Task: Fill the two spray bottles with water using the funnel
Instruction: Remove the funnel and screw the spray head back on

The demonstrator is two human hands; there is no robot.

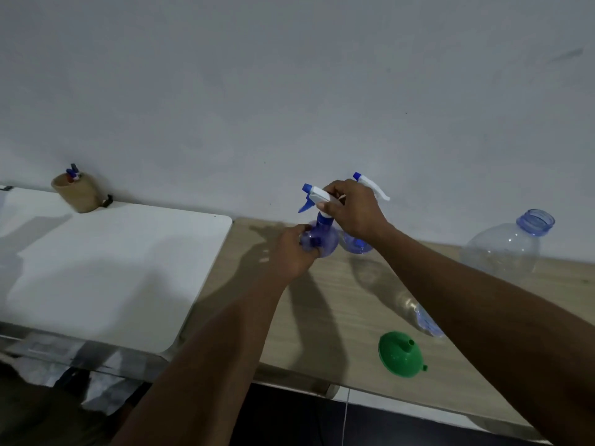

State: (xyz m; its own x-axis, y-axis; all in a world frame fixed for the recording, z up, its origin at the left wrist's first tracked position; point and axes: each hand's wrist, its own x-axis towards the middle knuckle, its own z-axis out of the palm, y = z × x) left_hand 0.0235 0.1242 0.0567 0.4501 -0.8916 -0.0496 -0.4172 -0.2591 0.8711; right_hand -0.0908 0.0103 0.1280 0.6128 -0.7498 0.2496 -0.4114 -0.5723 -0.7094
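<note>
Front spray bottle (324, 237) held in two hands at the back of the bench (347, 358).
Left hand (294, 249) round the blue body, fingers (310, 251) clamped on it; right hand (352, 210) above, fingers clamped on the white trigger head and collar. Second spray bottle (357, 247) upright just behind, near the wall (289, 91), partly hidden by the right hand. Green funnel (400, 354) nearer the front edge, wide mouth down, spout up, well apart from both. Large clear bottle (505, 246) standing far right by the wall, uncapped.
</note>
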